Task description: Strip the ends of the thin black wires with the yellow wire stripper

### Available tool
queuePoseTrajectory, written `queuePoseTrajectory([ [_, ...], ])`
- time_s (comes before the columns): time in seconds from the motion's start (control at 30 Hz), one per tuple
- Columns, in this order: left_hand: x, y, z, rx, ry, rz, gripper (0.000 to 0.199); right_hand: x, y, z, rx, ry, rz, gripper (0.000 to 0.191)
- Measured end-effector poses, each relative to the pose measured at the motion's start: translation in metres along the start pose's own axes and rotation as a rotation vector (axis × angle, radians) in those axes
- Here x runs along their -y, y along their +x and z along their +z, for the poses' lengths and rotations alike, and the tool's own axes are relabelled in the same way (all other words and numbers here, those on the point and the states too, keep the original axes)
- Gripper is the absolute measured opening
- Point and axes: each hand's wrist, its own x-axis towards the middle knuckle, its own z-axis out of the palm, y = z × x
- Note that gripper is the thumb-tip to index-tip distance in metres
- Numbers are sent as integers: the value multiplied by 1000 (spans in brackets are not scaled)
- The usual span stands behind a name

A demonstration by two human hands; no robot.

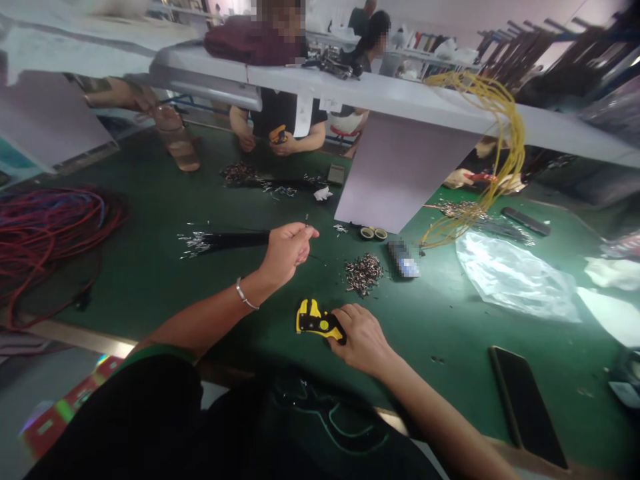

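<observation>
Fingers point(300, 235) of the left hand point(286, 253) pinch a short thin wire point(306, 219) upright, just beside a bundle of black wires point(230, 241) lying on the green workbench mat point(150, 293). The right hand point(363, 340) clenches a yellow-and-black wire stripper point(313, 320), which rests on the mat. A heap of small metal terminals point(363, 273) lies beyond the right hand.

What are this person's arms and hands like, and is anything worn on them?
The left hand and right hand are bare, without gloves. A thin silver-coloured bracelet circles the left wrist; the right wrist shows none. The forearms are uncovered, emerging from a black top with green edging.
</observation>
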Motion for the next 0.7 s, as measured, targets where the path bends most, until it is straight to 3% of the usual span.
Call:
queuePoseTrajectory([
  [0.23,1,1,-3,-8,-6,-38,13,-1,2,0,-27,35,6,33],
  [0.53,-7,-11,4,6,-31,-54,17,-10,0,18,-274,164,-36,34],
  [0.7,-15,-16,3,23,-58,-31,17,-14,-1,23,-340,218,-15,34],
])
